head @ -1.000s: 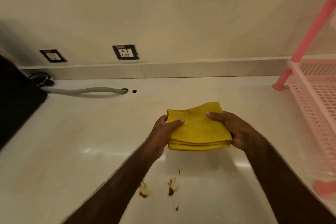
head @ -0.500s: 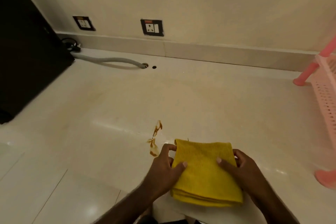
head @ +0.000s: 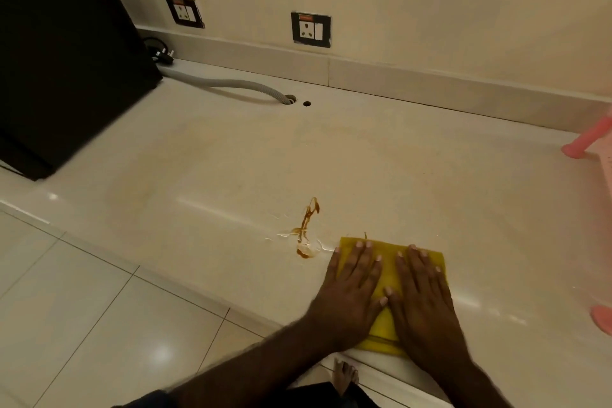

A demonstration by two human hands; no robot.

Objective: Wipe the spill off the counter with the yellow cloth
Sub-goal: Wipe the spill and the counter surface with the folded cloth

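Palms down, I am pressing both hands flat on the yellow cloth, which is lying folded on the counter close to its near edge. My left hand is covering the cloth's nine o'clock half, its fingers straight and lying loosely side by side with only thin gaps between them, the little finger reaching just past the cloth's edge onto the bare stone. My right hand is covering the three o'clock half in the same way, fingers extended and slightly fanned, nothing pinched in either hand (the two thumbs are nearly meeting over the middle of the cloth). A strip of yellow is showing between my hands, along the far edge beyond my fingertips, and at the near corner under my wrists. The spill, a thin brown streak ending in a small wet puddle, is sitting at about ten o'clock from the cloth, just beside its far left corner, and I cannot tell whether the wet sheen is reaching the fabric. Farther off at twelve o'clock a grey hose is running into a hole in the counter, below two wall sockets. A black appliance is standing at ten o'clock, and a pink rack is peeking in at two o'clock. Below the counter edge, at six o'clock, my bare foot is showing on the floor tiles.
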